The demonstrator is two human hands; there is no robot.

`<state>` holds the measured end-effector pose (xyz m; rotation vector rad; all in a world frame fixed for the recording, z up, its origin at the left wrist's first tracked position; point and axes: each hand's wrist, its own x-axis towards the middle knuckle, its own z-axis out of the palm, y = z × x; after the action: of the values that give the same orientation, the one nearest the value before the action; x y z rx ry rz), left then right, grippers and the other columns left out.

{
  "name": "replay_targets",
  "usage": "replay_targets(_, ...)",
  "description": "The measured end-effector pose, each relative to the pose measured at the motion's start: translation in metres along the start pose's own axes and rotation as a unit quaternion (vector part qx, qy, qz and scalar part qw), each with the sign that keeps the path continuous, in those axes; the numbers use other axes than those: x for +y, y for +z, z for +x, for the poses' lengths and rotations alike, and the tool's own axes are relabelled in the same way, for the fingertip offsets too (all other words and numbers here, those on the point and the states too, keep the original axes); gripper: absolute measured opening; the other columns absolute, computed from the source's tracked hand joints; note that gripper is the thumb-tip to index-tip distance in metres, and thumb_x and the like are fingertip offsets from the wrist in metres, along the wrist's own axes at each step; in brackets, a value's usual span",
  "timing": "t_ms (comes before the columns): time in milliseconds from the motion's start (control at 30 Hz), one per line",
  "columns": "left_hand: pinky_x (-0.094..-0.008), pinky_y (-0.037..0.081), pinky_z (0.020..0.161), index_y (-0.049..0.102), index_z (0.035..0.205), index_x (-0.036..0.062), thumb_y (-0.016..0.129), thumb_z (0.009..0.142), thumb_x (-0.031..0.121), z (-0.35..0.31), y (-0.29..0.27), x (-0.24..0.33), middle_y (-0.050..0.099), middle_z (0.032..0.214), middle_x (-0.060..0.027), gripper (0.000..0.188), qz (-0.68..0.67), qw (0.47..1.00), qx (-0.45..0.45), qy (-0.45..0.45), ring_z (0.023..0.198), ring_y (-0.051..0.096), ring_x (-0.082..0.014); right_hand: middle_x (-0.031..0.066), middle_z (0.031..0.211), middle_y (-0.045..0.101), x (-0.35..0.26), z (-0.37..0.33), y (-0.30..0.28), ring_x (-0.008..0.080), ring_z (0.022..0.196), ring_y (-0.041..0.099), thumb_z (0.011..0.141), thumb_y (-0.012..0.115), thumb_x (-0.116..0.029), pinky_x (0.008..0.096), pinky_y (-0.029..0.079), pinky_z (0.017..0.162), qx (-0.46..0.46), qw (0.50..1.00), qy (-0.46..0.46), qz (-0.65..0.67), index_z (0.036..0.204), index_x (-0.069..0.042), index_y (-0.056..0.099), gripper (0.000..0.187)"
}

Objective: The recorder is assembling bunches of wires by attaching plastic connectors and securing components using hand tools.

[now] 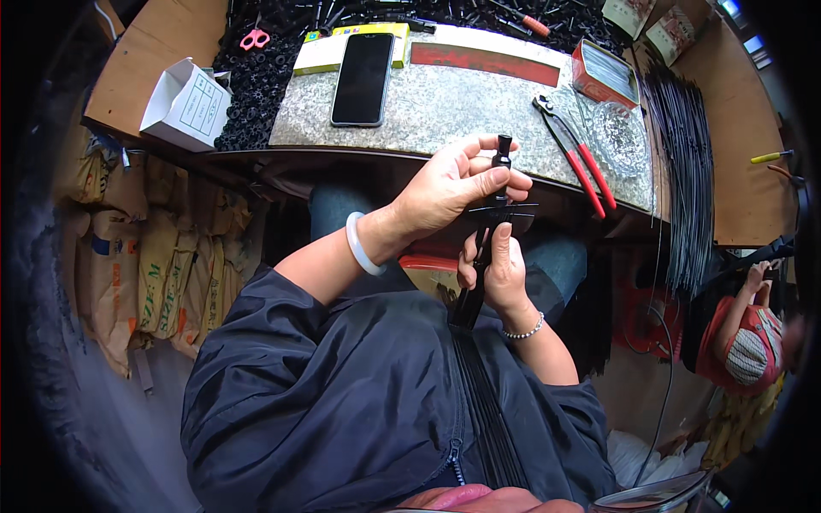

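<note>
- My right hand (505, 274) grips a black shaft (484, 243), thumb along it.
- Just beyond those fingers, my left hand (457, 182) pinches a black flared piece (503, 159), roughly in line with the shaft; can't tell if joined.
- Both long axes run from me toward the table (453, 107), flared end foremost.

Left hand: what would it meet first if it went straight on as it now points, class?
The left hand would likely meet the red-handled pliers first, though depth is unclear here.
</note>
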<state>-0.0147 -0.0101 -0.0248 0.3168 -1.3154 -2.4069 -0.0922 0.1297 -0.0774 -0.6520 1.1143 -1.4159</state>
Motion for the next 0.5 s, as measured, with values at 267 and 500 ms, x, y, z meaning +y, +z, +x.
replay_targets(267, -0.0316, 0.047, 0.088, 0.053, 0.119, -0.0005, 0.052, 0.094, 0.033, 0.001, -0.012, -0.002, 0.063, 0.107, -0.0118, 0.042, 0.034, 0.996, -0.046, -0.062, 0.100, 0.060, -0.0167, 0.0056, 0.048, 0.045, -0.001, 0.001, -0.001, 0.0140, 0.039, 0.043, 0.093, 0.025, -0.060, 0.0253, 0.038, 0.042, 0.014, 1.000, -0.001, 0.001, 0.074, -0.005, 0.047, 0.062)
replay_targets(500, -0.0260, 0.048, 0.082, 0.059, 0.107, -0.0007, 0.054, 0.094, 0.026, -0.003, -0.016, -0.004, 0.064, 0.096, -0.0068, 0.030, 0.064, 0.994, -0.059, -0.061, 0.092, 0.060, -0.0123, 0.0059, 0.047, 0.045, -0.001, 0.000, 0.000, 0.0145, 0.038, 0.042, 0.093, 0.025, -0.060, 0.0254, 0.039, 0.041, 0.002, 1.000, -0.010, -0.007, 0.073, -0.005, 0.047, 0.063)
